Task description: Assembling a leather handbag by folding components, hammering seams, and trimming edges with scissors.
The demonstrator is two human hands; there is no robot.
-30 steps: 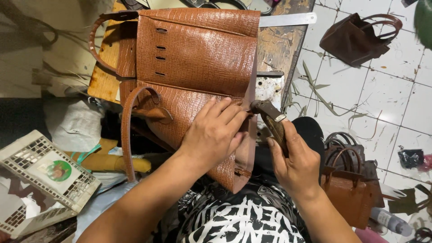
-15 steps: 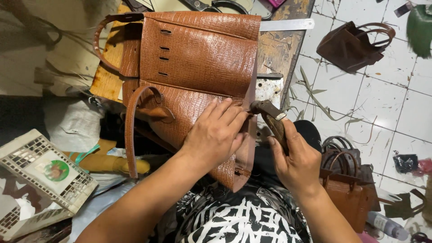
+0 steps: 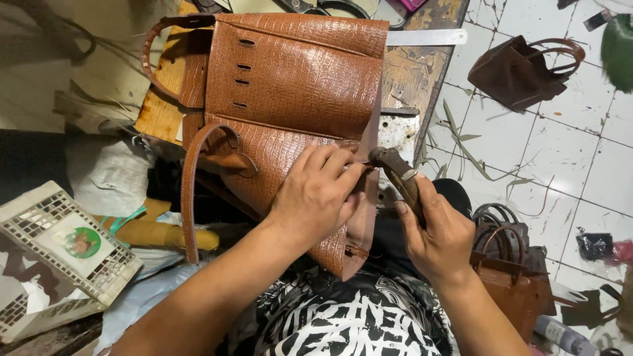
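One tan crocodile-embossed bag (image 3: 290,99) lies across the wooden bench (image 3: 158,115) and the person's lap, its two strap handles showing at the left. The left hand (image 3: 316,194) presses flat on its lower panel, fingertips pinched at the side edge, while the right hand (image 3: 438,234) is closed round one hammer (image 3: 399,175) whose head meets that edge. On the tiled floor (image 3: 560,151) stand two more bags: a dark brown bag (image 3: 521,69), open-mouthed with contents I cannot tell, and a tan handbag (image 3: 514,283); one white plastic crate (image 3: 62,257) sits at left.
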